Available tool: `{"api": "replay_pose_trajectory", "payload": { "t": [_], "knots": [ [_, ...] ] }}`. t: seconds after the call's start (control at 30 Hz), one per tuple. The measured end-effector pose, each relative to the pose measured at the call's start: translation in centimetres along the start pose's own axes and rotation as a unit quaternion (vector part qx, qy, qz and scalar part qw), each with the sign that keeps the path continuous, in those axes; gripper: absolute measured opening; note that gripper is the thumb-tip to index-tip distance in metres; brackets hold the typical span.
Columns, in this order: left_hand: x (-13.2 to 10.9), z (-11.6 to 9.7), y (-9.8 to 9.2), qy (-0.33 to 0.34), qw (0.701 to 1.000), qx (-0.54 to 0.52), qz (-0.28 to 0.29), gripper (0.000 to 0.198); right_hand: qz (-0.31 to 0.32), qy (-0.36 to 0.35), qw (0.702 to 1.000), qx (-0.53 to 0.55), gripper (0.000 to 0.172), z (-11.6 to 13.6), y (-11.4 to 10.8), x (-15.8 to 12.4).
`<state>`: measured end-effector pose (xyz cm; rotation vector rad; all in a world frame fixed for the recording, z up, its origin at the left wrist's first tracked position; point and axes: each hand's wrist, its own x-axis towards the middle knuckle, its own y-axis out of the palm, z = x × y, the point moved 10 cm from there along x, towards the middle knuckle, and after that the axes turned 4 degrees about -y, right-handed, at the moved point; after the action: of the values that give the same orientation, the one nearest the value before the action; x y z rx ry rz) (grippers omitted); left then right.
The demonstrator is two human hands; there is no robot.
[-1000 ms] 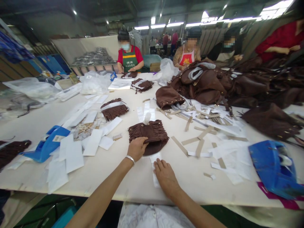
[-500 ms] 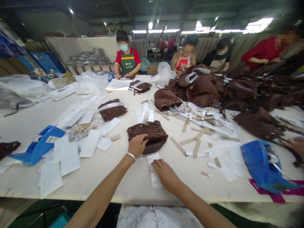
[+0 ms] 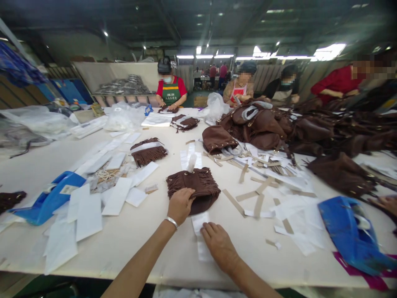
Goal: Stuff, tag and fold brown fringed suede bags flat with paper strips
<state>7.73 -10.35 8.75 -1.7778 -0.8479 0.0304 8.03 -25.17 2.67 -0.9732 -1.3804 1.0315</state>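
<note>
My left hand (image 3: 180, 204) rests curled on the near edge of a small brown fringed suede bag (image 3: 198, 186) lying flat on the white table (image 3: 149, 240). Its fingers press down on the bag's lower left corner. A white paper strip (image 3: 198, 221) runs under the bag toward me, and its far end (image 3: 191, 162) sticks out past the bag's top. My right hand (image 3: 219, 245) lies flat on the near part of that strip, fingers stretched out and together.
Loose white paper sheets (image 3: 89, 209) and a blue tape dispenser (image 3: 46, 200) lie at left; another blue dispenser (image 3: 350, 231) at right. Cardboard strips (image 3: 257, 194) scatter right of the bag. A heap of brown bags (image 3: 279, 124) fills the far right. Several people work across the table.
My head has tipped so the whole scene sits lower in view. Both hands keep their hold on the bag and strip; the right hand has slid slightly along the strip.
</note>
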Motion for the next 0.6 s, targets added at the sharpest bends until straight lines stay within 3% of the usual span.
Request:
{"api": "replay_pose_trajectory", "payload": {
  "t": [0.2,0.3,0.47,0.6],
  "knots": [
    [-1.6,-0.9,0.2,0.029,1.0,0.004,-0.003,0.03,0.028,0.006,1.0,0.0,0.005,1.5,-0.1,-0.6],
    [-2.4,-0.8,0.5,0.059,0.998,0.021,-0.021,0.035,0.025,-0.012,1.0,0.01,0.01,2.8,-0.1,-0.9],
    [-4.4,0.1,3.9,0.145,0.988,0.044,-0.011,0.055,-0.011,-0.029,0.999,0.012,0.015,3.6,1.4,-1.0],
    [-6.7,0.5,5.8,0.146,0.987,0.074,0.005,0.068,0.012,-0.037,0.998,0.046,0.015,3.0,1.3,-2.3]
  ]
}}
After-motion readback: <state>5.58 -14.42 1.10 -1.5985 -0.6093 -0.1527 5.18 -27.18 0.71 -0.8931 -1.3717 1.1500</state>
